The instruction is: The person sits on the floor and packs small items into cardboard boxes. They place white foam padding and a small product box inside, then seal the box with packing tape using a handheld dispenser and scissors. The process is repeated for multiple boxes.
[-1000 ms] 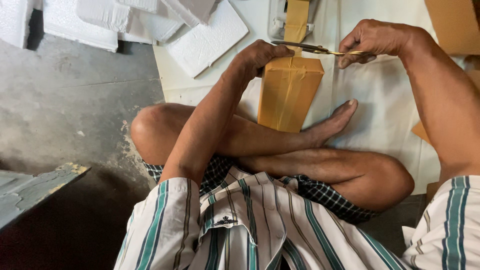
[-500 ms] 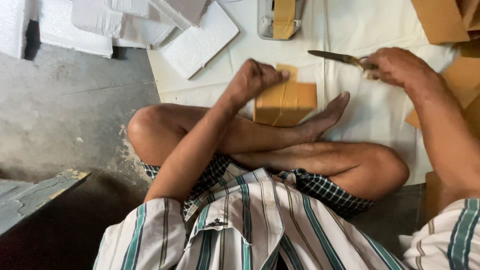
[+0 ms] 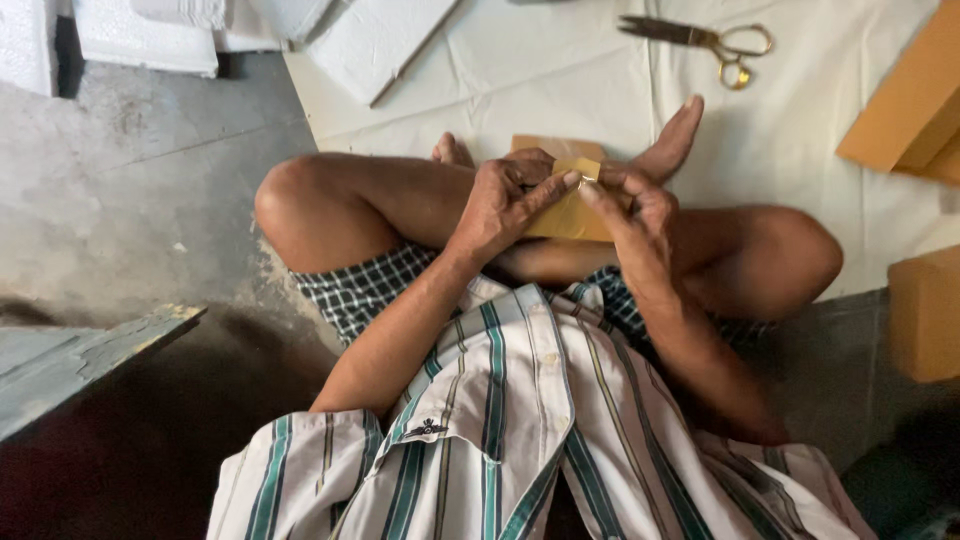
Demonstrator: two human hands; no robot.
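While the person sits cross-legged on the floor, both hands meet over a small brown cardboard box [image 3: 570, 210] resting on the crossed legs, just in front of the foot. The left hand [image 3: 500, 205] grips the box's near edge, fingers [image 3: 545, 190] curled over its top. The right hand [image 3: 635, 205] pinches a small strip of tan tape [image 3: 580, 168] at the box's upper edge, thumb and forefinger closed on it. Scissors [image 3: 700, 38] with gold handles lie well apart on the white sheet [image 3: 560, 80], and more cardboard boxes [image 3: 905, 100] sit to the right. My judgement: the strip could fold and stick to itself or to a fingertip, since it is held at one small spot; the box could also slide off the shin if the left grip loosens
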